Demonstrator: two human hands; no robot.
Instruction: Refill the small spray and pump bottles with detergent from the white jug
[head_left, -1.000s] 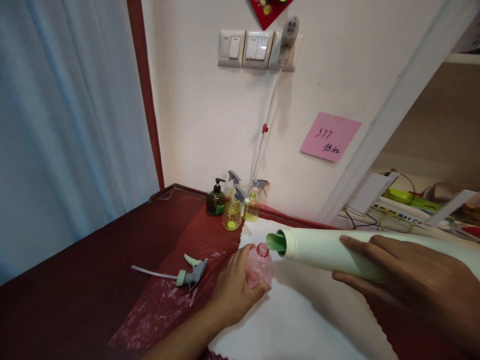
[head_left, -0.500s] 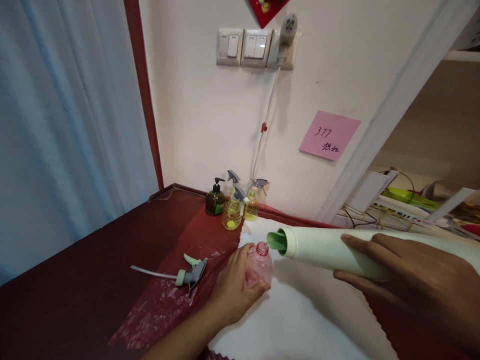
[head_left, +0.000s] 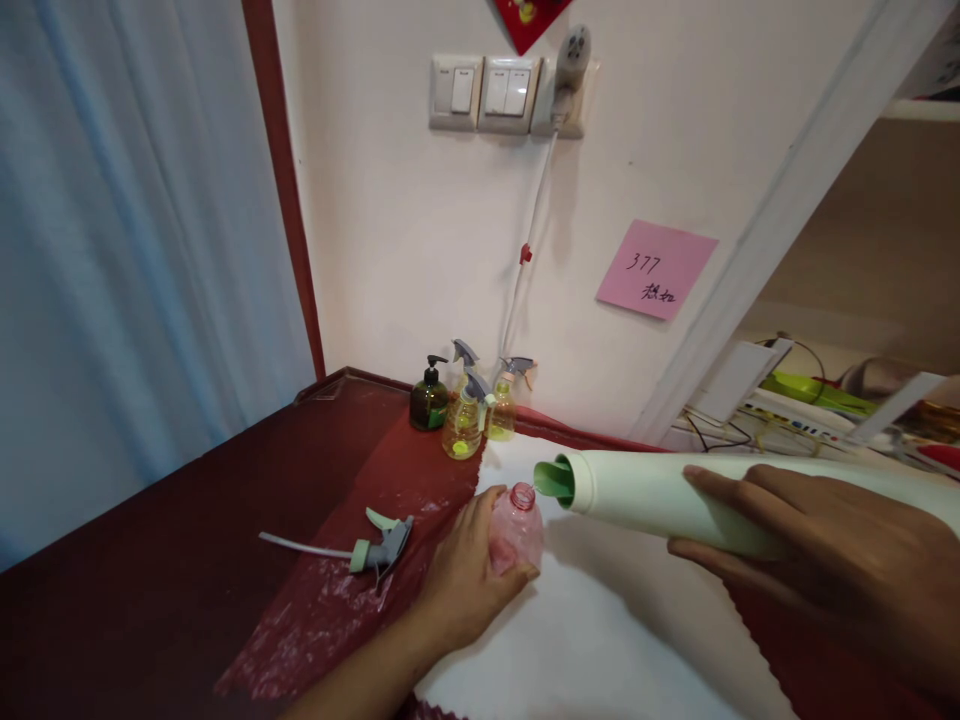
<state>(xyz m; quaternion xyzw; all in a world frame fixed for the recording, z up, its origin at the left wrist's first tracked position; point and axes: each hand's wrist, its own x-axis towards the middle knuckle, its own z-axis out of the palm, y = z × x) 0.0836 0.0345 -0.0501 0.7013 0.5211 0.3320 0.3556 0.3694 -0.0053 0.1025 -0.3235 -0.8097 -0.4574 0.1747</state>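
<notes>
My left hand (head_left: 471,568) is wrapped around a pink see-through spray bottle (head_left: 520,535) with its neck uncovered. Tilted nearly level, a pale green watering can (head_left: 637,485), or a similar long vessel with a darker green spout, is gripped by my right hand (head_left: 817,560). The spout tip (head_left: 551,479) is just right of the bottle's mouth. Whether liquid is flowing, I cannot make out. A grey and mint trigger spray head (head_left: 382,545) with a thin tube lies on red plastic film (head_left: 330,630) left of my left hand.
Several yellow spray bottles (head_left: 462,428) and a dark green pump bottle (head_left: 429,400) stand against the wall. White paper (head_left: 570,650) covers part of the dark red table (head_left: 97,600). Shelves with clutter (head_left: 817,395) are at the right; a blue curtain (head_left: 135,220) hangs left.
The whole view has shifted very slightly to the left. Both hands keep the same hold, and the spout stays beside the bottle's mouth.
</notes>
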